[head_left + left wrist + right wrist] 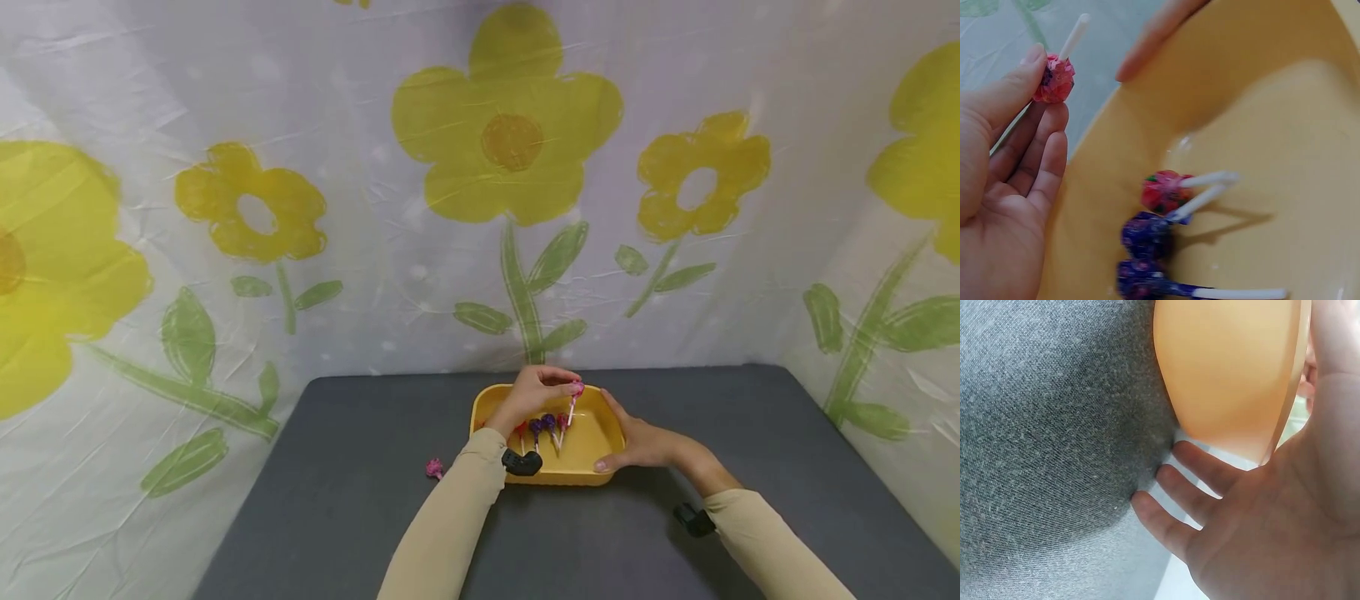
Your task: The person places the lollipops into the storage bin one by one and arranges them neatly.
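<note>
My left hand (534,393) pinches a pink-wrapped lollipop (1055,80) by its candy end, between thumb and fingers. It is over the yellow tray (558,479), and the white stick hangs downward in the head view. Inside the tray lie two purple lollipops (1146,235), a pink-red lollipop (1166,191) and a red lollipop (521,427), partly hidden by my left arm. At the tray's right side is my right hand (647,443), its thumb by the front corner and its extended fingers along the outside. Three fingertips (1188,453) point down below the wall.
Another pink lollipop (434,468) lies on the dark grey table (360,450), left of the tray, close to my left sleeve. Behind the table hangs a white curtain (360,317) with large yellow flowers.
</note>
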`<action>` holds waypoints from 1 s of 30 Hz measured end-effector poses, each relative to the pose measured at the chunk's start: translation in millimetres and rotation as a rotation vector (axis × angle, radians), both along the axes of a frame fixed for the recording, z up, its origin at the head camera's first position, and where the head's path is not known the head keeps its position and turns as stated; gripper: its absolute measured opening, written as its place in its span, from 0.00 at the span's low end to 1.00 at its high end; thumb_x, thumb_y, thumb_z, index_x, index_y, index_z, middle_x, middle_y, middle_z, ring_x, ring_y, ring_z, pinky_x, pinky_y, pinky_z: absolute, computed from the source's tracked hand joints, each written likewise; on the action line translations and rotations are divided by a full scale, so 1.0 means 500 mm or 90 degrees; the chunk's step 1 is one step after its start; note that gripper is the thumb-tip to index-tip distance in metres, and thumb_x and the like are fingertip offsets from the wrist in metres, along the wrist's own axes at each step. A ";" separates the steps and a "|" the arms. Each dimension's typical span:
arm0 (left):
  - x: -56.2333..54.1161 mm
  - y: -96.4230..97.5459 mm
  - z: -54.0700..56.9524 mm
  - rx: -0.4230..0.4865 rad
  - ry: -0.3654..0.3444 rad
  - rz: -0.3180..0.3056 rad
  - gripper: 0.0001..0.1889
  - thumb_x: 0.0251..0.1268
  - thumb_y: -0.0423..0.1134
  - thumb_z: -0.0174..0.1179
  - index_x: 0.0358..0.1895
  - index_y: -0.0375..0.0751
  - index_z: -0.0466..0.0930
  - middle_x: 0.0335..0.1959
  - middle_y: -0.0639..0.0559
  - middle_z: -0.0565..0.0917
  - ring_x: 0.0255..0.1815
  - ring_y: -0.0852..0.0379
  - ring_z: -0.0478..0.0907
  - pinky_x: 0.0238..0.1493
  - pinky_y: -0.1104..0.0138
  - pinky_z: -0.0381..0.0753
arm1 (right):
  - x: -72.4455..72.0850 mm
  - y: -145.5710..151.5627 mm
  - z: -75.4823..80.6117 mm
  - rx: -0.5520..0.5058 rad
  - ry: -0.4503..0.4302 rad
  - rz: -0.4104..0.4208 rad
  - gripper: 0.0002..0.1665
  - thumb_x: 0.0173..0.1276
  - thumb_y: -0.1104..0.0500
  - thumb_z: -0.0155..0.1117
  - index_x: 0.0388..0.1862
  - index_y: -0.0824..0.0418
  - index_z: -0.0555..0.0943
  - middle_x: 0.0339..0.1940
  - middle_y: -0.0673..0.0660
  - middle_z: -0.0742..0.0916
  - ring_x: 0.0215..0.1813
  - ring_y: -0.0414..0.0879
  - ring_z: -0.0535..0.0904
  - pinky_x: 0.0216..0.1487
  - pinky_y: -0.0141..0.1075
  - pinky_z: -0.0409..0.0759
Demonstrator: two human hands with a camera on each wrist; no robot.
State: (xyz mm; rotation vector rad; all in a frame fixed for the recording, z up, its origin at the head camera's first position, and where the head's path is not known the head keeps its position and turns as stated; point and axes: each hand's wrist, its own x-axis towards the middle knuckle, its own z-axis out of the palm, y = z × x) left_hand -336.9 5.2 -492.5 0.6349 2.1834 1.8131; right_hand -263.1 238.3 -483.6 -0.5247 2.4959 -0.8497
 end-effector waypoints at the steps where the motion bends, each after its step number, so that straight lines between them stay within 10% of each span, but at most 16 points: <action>1: 0.001 0.001 -0.005 0.001 -0.006 0.004 0.18 0.63 0.43 0.68 0.53 0.38 0.85 0.47 0.47 0.90 0.47 0.51 0.87 0.56 0.51 0.83 | 0.000 -0.001 0.000 -0.001 0.000 0.001 0.79 0.56 0.34 0.73 0.80 0.60 0.26 0.79 0.76 0.52 0.76 0.74 0.59 0.70 0.65 0.63; 18: 0.007 0.030 -0.028 -0.037 0.054 -0.005 0.13 0.62 0.45 0.69 0.47 0.44 0.89 0.43 0.48 0.90 0.38 0.63 0.85 0.42 0.71 0.84 | 0.002 0.000 0.007 -0.010 -0.014 -0.007 0.79 0.56 0.35 0.73 0.80 0.58 0.25 0.80 0.75 0.48 0.77 0.75 0.54 0.71 0.66 0.61; 25: 0.028 0.040 -0.039 -0.142 0.081 -0.011 0.09 0.61 0.43 0.70 0.42 0.47 0.89 0.30 0.53 0.88 0.24 0.40 0.78 0.21 0.70 0.76 | 0.002 0.002 0.001 -0.019 -0.009 -0.001 0.79 0.56 0.35 0.74 0.80 0.59 0.26 0.80 0.75 0.50 0.77 0.73 0.56 0.72 0.66 0.60; 30: 0.027 0.046 -0.048 -0.155 0.098 -0.008 0.08 0.62 0.44 0.69 0.42 0.48 0.88 0.30 0.55 0.88 0.23 0.43 0.78 0.20 0.72 0.75 | 0.002 0.003 -0.001 -0.024 -0.015 -0.002 0.79 0.56 0.36 0.74 0.80 0.58 0.25 0.80 0.75 0.49 0.78 0.74 0.54 0.72 0.66 0.60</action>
